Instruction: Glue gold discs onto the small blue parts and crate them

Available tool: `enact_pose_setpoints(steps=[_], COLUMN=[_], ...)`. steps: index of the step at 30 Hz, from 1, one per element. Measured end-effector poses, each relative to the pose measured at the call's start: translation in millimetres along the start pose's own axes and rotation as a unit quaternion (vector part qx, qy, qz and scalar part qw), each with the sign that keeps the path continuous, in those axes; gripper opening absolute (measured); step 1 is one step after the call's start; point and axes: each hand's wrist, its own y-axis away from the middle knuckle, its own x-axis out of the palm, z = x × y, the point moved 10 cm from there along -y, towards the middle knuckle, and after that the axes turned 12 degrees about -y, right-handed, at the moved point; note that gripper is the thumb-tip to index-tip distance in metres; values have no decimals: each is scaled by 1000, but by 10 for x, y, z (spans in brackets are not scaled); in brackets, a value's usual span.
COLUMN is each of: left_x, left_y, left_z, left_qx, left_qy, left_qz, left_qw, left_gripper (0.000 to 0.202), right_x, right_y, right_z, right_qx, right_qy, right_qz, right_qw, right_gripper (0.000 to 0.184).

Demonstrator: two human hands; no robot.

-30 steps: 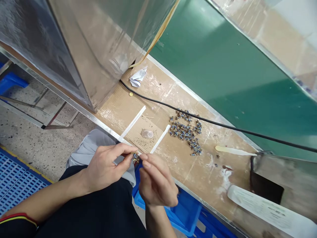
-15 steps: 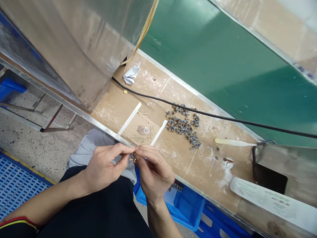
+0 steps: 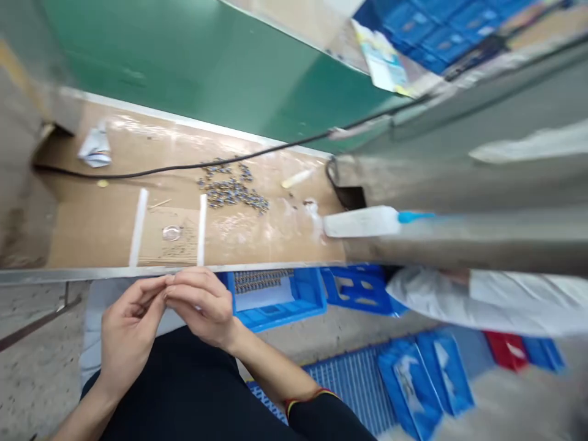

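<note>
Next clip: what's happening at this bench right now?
A seated person has the left hand and right hand pressed fingertip to fingertip just below the workbench edge; whatever they pinch is too small and blurred to see. On the bench lies a pile of small blue-and-brass parts, with a black cable behind it. A blue bin sits under the bench beside the right hand.

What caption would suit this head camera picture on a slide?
Left hand and right hand meet fingertip to fingertip below the bench edge, a heap of small parts beyond.
</note>
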Motion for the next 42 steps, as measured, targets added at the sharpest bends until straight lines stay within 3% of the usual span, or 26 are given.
enact_pose_setpoints(steps=[2, 4, 7, 9, 10, 12, 14, 16, 18, 22, 28, 36, 42], left_x=[215, 478, 744, 759, 734, 664, 595, 525, 449, 402, 406, 412, 406], left_y=[-4, 20, 54, 15, -16, -75, -118, -147, -165, -135, -69, -91, -97], left_z=[22, 31, 70, 124, 158, 222, 271, 306, 328, 323, 360, 496, 460], left_qx=[-8, -9, -12, -24, -33, -47, -51, -48, -49, -54, -86, -69, -71], left_qy=[-13, -16, -30, -47, -54, -62, -71, -82, -90, -91, -101, -99, -95], left_qz=[61, 149, 248, 258, 252, 242, 236, 228, 210, 204, 199, 217, 219], left_qw=[998, 989, 968, 965, 966, 967, 968, 969, 972, 973, 971, 969, 969], left_gripper=[34, 43, 53, 56, 57, 58, 59, 60, 60, 58, 58, 57, 59], right_x=[-131, -406, -1110, -1738, -2067, -2644, -3083, -3360, -3492, -3538, -3549, -3500, -3496], right_y=[143, 342, 835, 1316, 1590, 2033, 2401, 2702, 2937, 3250, 3463, 3464, 3217], right_z=[-34, -104, -331, -619, -797, -1132, -1508, -1862, -2158, -2567, -2879, -2908, -2631], right_qx=[13, 57, 159, 265, 330, 395, 455, 512, 559, 619, 644, 631, 601], right_qy=[31, 32, 53, 128, 180, 224, 247, 263, 277, 297, 310, 301, 308], right_qz=[-20, -74, -195, -272, -297, -319, -309, -283, -254, -212, -180, -164, -202], right_qw=[999, 995, 966, 916, 878, 832, 798, 767, 739, 695, 676, 696, 710], right_gripper=[33, 28, 14, 14, 21, 30, 30, 27, 29, 37, 37, 36, 33])
